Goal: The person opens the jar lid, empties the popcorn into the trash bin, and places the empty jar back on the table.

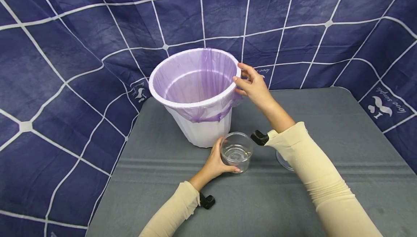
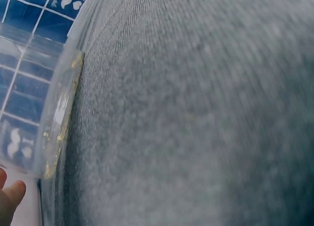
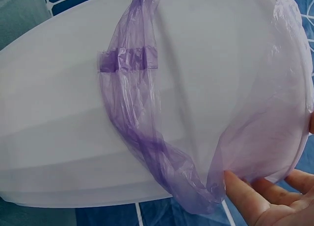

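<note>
A white trash bin (image 1: 206, 132) stands on the grey cloth, lined with a thin purple garbage bag (image 1: 211, 72) folded down over its rim. My right hand (image 1: 255, 87) grips the bin's rim at the right side, over the bag. In the right wrist view, fingers (image 3: 245, 199) press the bag's loose purple edge against the bin. My left hand (image 1: 215, 163) holds a clear round plastic container (image 1: 237, 153), thumb at the front and fingers behind. Yellowish bits cling near the container's base (image 2: 61, 123) in the left wrist view.
A clear round lid (image 1: 282, 161) lies on the grey tablecloth (image 1: 156, 186), partly hidden under my right sleeve. Blue curtains (image 1: 65, 128) with white grid lines stand behind and to the sides. Black wrist cameras (image 1: 259, 138) sit at both cuffs.
</note>
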`<state>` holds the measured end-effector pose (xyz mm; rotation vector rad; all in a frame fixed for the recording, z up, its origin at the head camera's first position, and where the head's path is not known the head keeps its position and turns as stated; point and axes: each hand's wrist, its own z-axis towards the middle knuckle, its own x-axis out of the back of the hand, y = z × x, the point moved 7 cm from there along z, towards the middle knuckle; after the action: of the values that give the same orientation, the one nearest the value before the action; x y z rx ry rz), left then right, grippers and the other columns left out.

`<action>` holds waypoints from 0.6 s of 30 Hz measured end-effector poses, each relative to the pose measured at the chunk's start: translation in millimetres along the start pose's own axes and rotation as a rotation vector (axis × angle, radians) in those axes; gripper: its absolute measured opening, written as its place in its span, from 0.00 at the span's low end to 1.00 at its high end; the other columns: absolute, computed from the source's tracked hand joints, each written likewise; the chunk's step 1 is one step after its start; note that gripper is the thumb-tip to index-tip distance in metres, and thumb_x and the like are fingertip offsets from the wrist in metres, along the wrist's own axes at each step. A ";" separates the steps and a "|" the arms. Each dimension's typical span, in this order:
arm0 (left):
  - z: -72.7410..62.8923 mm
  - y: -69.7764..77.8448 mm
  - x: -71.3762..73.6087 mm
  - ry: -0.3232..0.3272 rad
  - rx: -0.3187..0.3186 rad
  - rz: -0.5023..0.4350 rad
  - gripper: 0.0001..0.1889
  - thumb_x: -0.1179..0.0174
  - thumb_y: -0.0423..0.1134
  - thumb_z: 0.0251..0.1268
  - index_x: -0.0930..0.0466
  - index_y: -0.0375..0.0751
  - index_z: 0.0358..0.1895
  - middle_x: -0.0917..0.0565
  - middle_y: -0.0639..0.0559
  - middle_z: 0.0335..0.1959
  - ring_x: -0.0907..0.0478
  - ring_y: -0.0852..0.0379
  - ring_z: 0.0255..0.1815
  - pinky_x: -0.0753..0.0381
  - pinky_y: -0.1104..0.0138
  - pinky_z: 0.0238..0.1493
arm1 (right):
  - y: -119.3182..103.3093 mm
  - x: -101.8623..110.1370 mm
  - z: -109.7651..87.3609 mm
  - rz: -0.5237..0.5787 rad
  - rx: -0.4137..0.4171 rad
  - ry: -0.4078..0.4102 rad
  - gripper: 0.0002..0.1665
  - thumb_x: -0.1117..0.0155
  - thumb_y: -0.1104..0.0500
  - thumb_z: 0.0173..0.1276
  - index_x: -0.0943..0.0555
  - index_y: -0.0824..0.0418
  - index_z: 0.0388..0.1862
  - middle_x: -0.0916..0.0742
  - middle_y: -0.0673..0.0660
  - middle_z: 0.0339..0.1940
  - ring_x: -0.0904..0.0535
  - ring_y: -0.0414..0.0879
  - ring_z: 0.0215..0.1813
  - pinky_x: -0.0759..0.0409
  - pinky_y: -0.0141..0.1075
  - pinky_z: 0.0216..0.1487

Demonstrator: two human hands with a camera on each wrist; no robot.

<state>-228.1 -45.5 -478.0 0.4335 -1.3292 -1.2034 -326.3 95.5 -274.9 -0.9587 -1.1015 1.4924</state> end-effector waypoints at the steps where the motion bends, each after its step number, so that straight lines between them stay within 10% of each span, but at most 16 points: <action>1: -0.6 -0.5 0.0 -0.005 0.009 0.010 0.65 0.21 0.44 0.19 0.56 0.43 0.69 0.37 0.47 0.60 0.43 0.50 0.61 0.42 0.55 0.60 | 0.1 0.0 0.0 -0.007 0.003 -0.004 0.34 0.45 0.62 0.64 0.43 0.63 0.67 0.32 0.67 0.59 0.31 0.62 0.56 0.25 0.43 0.47; 12: -12.1 3.6 6.6 -0.046 -0.006 0.061 0.71 0.22 0.53 0.17 0.64 0.44 0.70 0.44 0.45 0.64 0.47 0.48 0.63 0.43 0.52 0.60 | -7.3 10.9 -5.9 -0.400 0.119 0.028 0.30 0.50 0.52 0.68 0.40 0.56 0.68 0.44 0.57 0.68 0.42 0.50 0.63 0.38 0.43 0.58; 18: -17.1 28.4 18.3 -0.035 -0.168 0.213 0.61 0.52 0.77 0.37 0.61 0.39 0.70 0.50 0.46 0.69 0.53 0.49 0.68 0.46 0.49 0.61 | -11.6 16.7 -27.0 -0.536 0.243 0.024 0.35 0.54 0.43 0.68 0.48 0.50 0.71 0.51 0.52 0.72 0.60 0.46 0.70 0.56 0.51 0.65</action>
<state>-204.9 -56.2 -450.1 0.1470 -1.2577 -1.1374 -300.6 117.2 -271.6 -0.4603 -1.0284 1.1340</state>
